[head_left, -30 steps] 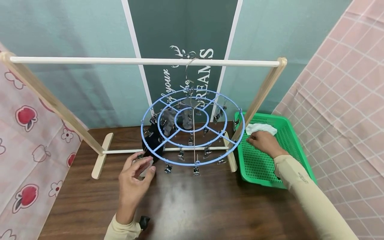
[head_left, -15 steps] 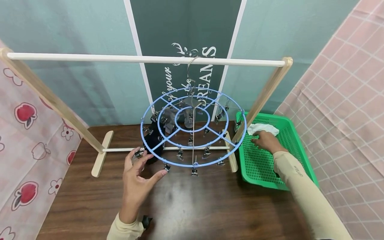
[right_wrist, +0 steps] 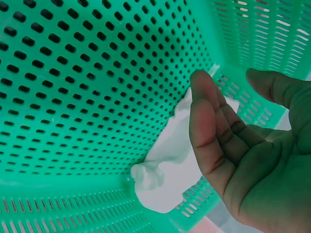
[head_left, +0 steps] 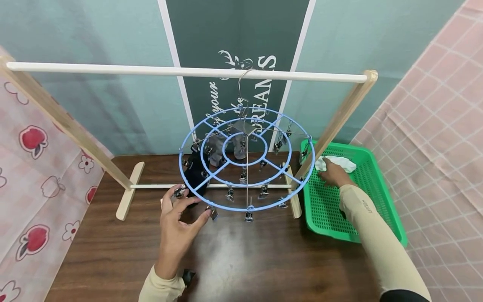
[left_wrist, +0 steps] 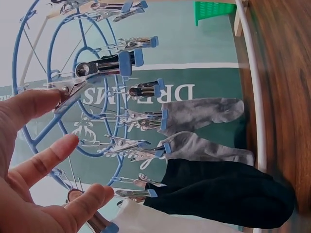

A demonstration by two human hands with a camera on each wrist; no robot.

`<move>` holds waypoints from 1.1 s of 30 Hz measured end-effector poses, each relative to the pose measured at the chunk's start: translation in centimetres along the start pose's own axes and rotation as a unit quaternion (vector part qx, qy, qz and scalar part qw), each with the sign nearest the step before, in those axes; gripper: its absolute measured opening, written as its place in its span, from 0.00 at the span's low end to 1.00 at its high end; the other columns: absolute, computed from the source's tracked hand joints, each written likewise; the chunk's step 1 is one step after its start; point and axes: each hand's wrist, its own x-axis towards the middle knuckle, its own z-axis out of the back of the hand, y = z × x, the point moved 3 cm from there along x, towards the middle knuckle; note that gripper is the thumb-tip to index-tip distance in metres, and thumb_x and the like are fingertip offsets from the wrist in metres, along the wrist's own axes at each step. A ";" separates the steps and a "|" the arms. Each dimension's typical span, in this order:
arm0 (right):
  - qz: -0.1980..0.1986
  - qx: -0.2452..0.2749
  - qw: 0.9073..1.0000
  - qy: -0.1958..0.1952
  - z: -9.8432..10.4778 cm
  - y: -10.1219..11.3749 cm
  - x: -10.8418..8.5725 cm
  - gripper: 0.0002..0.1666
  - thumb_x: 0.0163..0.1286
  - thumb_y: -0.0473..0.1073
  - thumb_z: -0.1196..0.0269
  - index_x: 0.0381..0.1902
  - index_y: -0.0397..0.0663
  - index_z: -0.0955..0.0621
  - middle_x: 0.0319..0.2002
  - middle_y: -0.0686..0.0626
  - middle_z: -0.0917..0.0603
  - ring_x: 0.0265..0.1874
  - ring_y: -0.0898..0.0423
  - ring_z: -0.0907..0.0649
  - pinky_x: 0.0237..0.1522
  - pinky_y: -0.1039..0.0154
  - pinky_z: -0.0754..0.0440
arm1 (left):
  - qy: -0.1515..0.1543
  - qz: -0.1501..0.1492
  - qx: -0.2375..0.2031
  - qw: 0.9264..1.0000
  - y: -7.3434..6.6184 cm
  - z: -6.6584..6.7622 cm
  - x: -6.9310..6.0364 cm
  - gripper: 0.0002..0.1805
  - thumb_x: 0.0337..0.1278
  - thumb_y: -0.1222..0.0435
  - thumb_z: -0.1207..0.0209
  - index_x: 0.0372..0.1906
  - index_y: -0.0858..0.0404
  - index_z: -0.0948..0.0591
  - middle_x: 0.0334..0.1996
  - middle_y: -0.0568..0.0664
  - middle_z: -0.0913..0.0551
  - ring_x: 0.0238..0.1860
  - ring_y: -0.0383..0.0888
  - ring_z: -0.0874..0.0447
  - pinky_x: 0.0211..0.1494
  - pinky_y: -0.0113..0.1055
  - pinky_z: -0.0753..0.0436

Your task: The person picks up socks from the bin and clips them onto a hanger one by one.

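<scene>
A round blue clip hanger [head_left: 247, 208] with metal pegs hangs from the rack's white bar. My left hand [head_left: 177, 228] is at its front left rim, fingers spread; the thumb touches a peg [left_wrist: 70, 92], and a fingertip lies beside another. Two grey socks [left_wrist: 201, 116], a black sock [left_wrist: 223, 194] and a white cloth piece [left_wrist: 160, 221] hang from the pegs. On the right, my right hand [head_left: 333, 174] reaches into the green basket [head_left: 390, 205], beside a crumpled white sock [right_wrist: 167, 162]. Its thumb and fingers stand apart in the right wrist view.
The wooden rack's posts [head_left: 66, 123] and feet [head_left: 130, 191] flank the hanger. A low white rod [head_left: 151, 186] crosses behind it. Printed curtains [head_left: 102, 105] stand at the back and sides. Brown wooden tabletop [head_left: 241, 260] lies in front.
My left hand has spread its thumb away to a front peg of the hanger. My right hand has moved slightly further back, onto the white sock. The head view has shifted a little.
</scene>
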 end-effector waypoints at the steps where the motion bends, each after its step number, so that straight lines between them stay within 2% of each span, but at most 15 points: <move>1: -0.001 -0.001 1.000 -0.001 0.0 -0.1 0.1 0.44 0.74 0.41 0.48 0.74 0.32 0.61 0.40 0.30 0.18 0.31 0.41 0.15 0.29 0.54 0.19 | 0.000 -0.002 0.000 1.000 -0.5 0.0 0.1 0.19 0.29 0.78 0.24 0.35 0.65 0.14 0.59 0.69 0.33 0.53 0.59 0.23 0.58 0.19 0.32; 4: -0.006 -0.004 1.000 -0.006 0.0 -0.3 0.3 0.45 0.74 0.41 0.49 0.74 0.33 0.63 0.43 0.26 0.21 0.31 0.41 0.15 0.30 0.53 0.19 | -0.002 -0.008 -0.007 1.000 -1.8 0.0 0.4 0.15 0.31 0.82 0.28 0.30 0.70 0.15 0.57 0.72 0.33 0.52 0.63 0.24 0.57 0.18 0.31; 6: -0.010 -0.003 1.000 -0.011 0.0 -0.4 0.5 0.46 0.74 0.41 0.49 0.74 0.33 0.63 0.46 0.24 0.23 0.31 0.41 0.15 0.30 0.53 0.18 | -0.004 -0.010 -0.013 1.000 -1.9 0.0 0.5 0.13 0.31 0.84 0.29 0.29 0.71 0.16 0.57 0.73 0.33 0.52 0.65 0.25 0.58 0.19 0.31; 12: -0.014 0.007 1.000 -0.014 -0.2 -0.9 1.4 0.45 0.74 0.40 0.49 0.74 0.34 0.64 0.43 0.25 0.22 0.31 0.40 0.15 0.26 0.55 0.19 | -0.008 -0.014 -0.027 1.000 0.4 -0.3 0.1 0.11 0.35 0.82 0.30 0.26 0.67 0.16 0.60 0.65 0.33 0.53 0.63 0.23 0.58 0.24 0.28; 17: -0.020 0.004 1.000 -0.021 -0.4 -1.2 2.3 0.44 0.73 0.40 0.50 0.74 0.34 0.62 0.42 0.26 0.21 0.26 0.43 0.15 0.25 0.56 0.20 | 0.004 -0.011 -0.036 0.999 1.0 -0.2 0.0 0.11 0.38 0.82 0.31 0.27 0.65 0.16 0.62 0.61 0.33 0.54 0.59 0.22 0.56 0.22 0.27; 23: -0.015 0.003 0.999 -0.028 -0.9 -1.5 3.1 0.41 0.71 0.37 0.52 0.73 0.30 0.57 0.47 0.23 0.24 0.19 0.51 0.19 0.22 0.59 0.22 | 0.003 0.013 -0.014 1.000 0.8 0.0 -0.1 0.12 0.40 0.80 0.31 0.26 0.62 0.18 0.62 0.60 0.31 0.52 0.54 0.20 0.50 0.20 0.26; 26: -0.009 -0.013 0.999 -0.033 -1.1 -1.6 3.6 0.39 0.70 0.36 0.51 0.71 0.25 0.53 0.50 0.21 0.27 0.19 0.51 0.20 0.23 0.59 0.22 | -0.004 0.019 -0.010 1.000 -0.7 0.2 0.3 0.12 0.38 0.82 0.33 0.25 0.65 0.20 0.60 0.64 0.30 0.50 0.51 0.20 0.46 0.19 0.24; 30: -0.008 -0.030 0.998 -0.053 -1.2 -1.5 4.0 0.38 0.70 0.36 0.50 0.70 0.23 0.51 0.48 0.21 0.26 0.29 0.39 0.18 0.31 0.51 0.20 | -0.013 0.013 -0.008 1.000 -2.3 0.4 0.7 0.12 0.35 0.85 0.36 0.23 0.69 0.23 0.56 0.71 0.29 0.47 0.57 0.20 0.46 0.19 0.24; 33: -0.011 -0.051 0.996 -0.072 -1.3 -1.5 4.3 0.36 0.71 0.38 0.50 0.70 0.24 0.49 0.48 0.20 0.26 0.41 0.29 0.21 0.40 0.42 0.21 | -0.009 0.014 -0.016 1.000 -2.4 0.6 0.8 0.12 0.35 0.86 0.38 0.22 0.69 0.24 0.55 0.73 0.29 0.47 0.63 0.21 0.44 0.18 0.24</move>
